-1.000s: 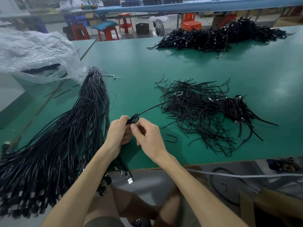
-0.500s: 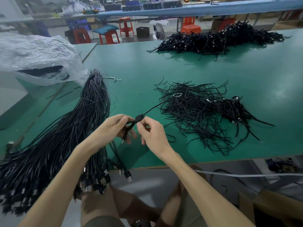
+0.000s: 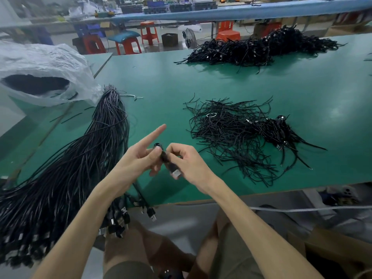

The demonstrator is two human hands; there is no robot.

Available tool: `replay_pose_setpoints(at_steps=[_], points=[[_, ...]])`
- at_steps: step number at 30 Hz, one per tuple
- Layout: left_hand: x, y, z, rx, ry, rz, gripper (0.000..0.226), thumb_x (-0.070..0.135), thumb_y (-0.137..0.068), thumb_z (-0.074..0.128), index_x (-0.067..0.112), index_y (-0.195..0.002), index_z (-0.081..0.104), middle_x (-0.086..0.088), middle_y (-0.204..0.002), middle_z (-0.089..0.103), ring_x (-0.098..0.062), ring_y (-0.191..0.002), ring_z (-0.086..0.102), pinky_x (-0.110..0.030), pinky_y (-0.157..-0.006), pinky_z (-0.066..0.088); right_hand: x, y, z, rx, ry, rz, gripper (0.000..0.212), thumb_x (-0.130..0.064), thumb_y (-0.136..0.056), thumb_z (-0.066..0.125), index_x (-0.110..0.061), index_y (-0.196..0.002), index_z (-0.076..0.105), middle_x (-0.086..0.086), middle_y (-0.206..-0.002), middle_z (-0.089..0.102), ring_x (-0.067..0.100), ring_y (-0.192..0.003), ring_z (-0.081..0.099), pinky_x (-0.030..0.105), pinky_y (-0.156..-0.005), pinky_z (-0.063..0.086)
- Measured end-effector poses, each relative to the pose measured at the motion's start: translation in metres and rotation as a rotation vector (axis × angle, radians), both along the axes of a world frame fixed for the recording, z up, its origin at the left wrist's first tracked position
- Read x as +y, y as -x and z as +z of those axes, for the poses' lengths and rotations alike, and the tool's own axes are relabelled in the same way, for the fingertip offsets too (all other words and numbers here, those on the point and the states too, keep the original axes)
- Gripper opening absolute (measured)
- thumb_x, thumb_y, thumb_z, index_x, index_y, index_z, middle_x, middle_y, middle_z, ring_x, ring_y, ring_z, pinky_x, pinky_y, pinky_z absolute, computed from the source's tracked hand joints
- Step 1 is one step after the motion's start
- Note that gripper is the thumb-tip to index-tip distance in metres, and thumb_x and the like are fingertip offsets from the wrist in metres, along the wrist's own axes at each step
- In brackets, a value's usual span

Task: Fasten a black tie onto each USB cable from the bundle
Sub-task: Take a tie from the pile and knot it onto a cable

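Both hands meet above the near edge of the green table (image 3: 302, 87), holding a coiled black USB cable (image 3: 166, 158) between them. My left hand (image 3: 138, 160) pinches the coil's top with thumb and middle fingers while its index finger points straight out. My right hand (image 3: 187, 161) grips the lower part, where the silver USB plug (image 3: 175, 173) sticks out. A long bundle of black USB cables (image 3: 76, 162) lies to the left, its plugs hanging over the table edge. A loose pile of black ties (image 3: 237, 133) lies to the right.
A big heap of tied black cables (image 3: 261, 50) lies at the far side of the table. A clear plastic bag (image 3: 44, 71) with dark contents sits at the far left. Red stools (image 3: 149, 35) stand beyond the table. A white cord (image 3: 302, 208) runs below the table's near edge.
The cable's free end, which trailed toward the tie pile, is now gathered into the coil. Both hands rose slightly, my left index finger straightened out, and the plug now shows in my right hand.
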State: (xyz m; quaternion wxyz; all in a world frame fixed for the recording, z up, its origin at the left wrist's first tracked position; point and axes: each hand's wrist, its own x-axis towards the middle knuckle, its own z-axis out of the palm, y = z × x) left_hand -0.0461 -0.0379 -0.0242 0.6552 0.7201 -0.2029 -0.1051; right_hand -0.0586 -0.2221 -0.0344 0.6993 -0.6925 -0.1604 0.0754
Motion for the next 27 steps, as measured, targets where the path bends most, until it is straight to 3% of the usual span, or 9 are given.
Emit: replay_pose_setpoints(at_steps=[2, 5, 9, 12, 14, 16, 20, 23, 27], points=[[-0.002, -0.004, 0.006, -0.209, -0.217, 0.102, 0.044, 0.034, -0.096, 0.061, 0.032, -0.14, 0.061, 0.006, -0.06, 0.037, -0.011, -0.056, 0.034, -0.02, -0.052, 0.032, -0.001, 0.001, 0.0, 0.004, 0.006, -0.004, 0.032, -0.014, -0.105, 0.056, -0.01, -0.074, 0.051, -0.009, -0.055, 0.055, 0.008, -0.044, 0.045, 0.02, -0.045, 0.039], [-0.001, -0.006, 0.014, -0.455, -0.544, 0.227, 0.028, 0.053, -0.093, 0.056, 0.038, -0.106, 0.076, 0.002, -0.068, 0.042, -0.01, -0.06, 0.038, -0.023, -0.058, 0.031, -0.004, 0.004, 0.001, 0.02, -0.05, -0.004, 0.029, -0.009, -0.106, 0.053, -0.007, -0.077, 0.052, 0.006, -0.063, 0.051, 0.011, -0.046, 0.043, 0.02, -0.045, 0.038], [-0.007, -0.008, 0.012, -0.617, -0.622, 0.305, 0.056, 0.059, -0.102, 0.042, 0.014, -0.089, 0.073, 0.0, -0.094, 0.05, -0.018, -0.091, 0.05, -0.024, -0.081, 0.038, -0.004, 0.005, 0.0, 0.018, -0.101, 0.013, 0.022, -0.002, -0.104, 0.053, 0.006, -0.084, 0.055, 0.007, -0.069, 0.049, 0.013, -0.048, 0.042, 0.02, -0.047, 0.037], [-0.016, -0.005, 0.014, -0.499, -0.621, 0.341, 0.065, 0.068, -0.1, 0.036, 0.017, -0.067, 0.059, 0.003, -0.07, 0.06, -0.017, -0.065, 0.058, -0.036, -0.065, 0.047, -0.001, 0.003, 0.001, 0.056, -0.15, -0.03, 0.026, -0.008, -0.099, 0.058, -0.015, -0.074, 0.066, 0.004, -0.065, 0.051, 0.012, -0.047, 0.042, 0.021, -0.046, 0.037], [-0.024, -0.001, 0.014, -0.403, -0.595, 0.393, 0.067, 0.069, -0.1, 0.037, 0.02, -0.056, 0.052, 0.001, -0.052, 0.061, -0.013, -0.044, 0.055, -0.028, -0.052, 0.047, 0.0, 0.001, -0.001, 0.048, -0.154, -0.086, 0.031, -0.011, -0.096, 0.059, -0.021, -0.067, 0.061, 0.002, -0.062, 0.052, 0.014, -0.046, 0.04, 0.021, -0.046, 0.036], [-0.033, 0.0, 0.014, -0.319, -0.536, 0.467, 0.068, 0.063, -0.102, 0.042, 0.017, -0.052, 0.049, 0.0, -0.046, 0.058, -0.015, -0.035, 0.052, -0.025, -0.043, 0.044, 0.001, 0.001, -0.003, 0.037, -0.182, -0.134, 0.029, -0.015, -0.096, 0.06, -0.017, -0.067, 0.06, 0.004, -0.06, 0.052, 0.014, -0.045, 0.039, 0.021, -0.047, 0.036], [-0.046, -0.004, 0.015, -0.012, -0.321, 0.537, 0.066, 0.046, -0.104, 0.047, 0.019, -0.044, 0.047, 0.002, -0.043, 0.047, -0.02, -0.036, 0.045, -0.023, -0.037, 0.032, 0.01, 0.003, -0.003, 0.034, -0.271, -0.203, 0.025, -0.015, -0.097, 0.06, -0.011, -0.072, 0.059, 0.006, -0.061, 0.051, 0.012, -0.045, 0.04, 0.021, -0.046, 0.036], [-0.05, -0.007, 0.014, 0.239, -0.181, 0.513, 0.053, 0.039, -0.106, 0.045, 0.017, -0.058, 0.046, 0.006, -0.045, 0.04, -0.017, -0.038, 0.035, -0.021, -0.038, 0.026, 0.012, 0.004, -0.002, -0.008, -0.202, -0.265, 0.027, -0.009, -0.1, 0.059, -0.007, -0.073, 0.056, 0.009, -0.061, 0.05, 0.013, -0.046, 0.038, 0.025, -0.046, 0.034], [-0.043, -0.008, 0.012, 0.326, -0.165, 0.425, 0.05, 0.044, -0.105, 0.051, 0.018, -0.062, 0.046, 0.006, -0.048, 0.038, -0.015, -0.039, 0.031, -0.02, -0.037, 0.025, 0.008, 0.008, -0.005, -0.085, -0.04, -0.3, 0.03, -0.013, -0.1, 0.06, -0.002, -0.072, 0.055, 0.003, -0.059, 0.051, 0.014, -0.048, 0.041, 0.03, -0.051, 0.035]])
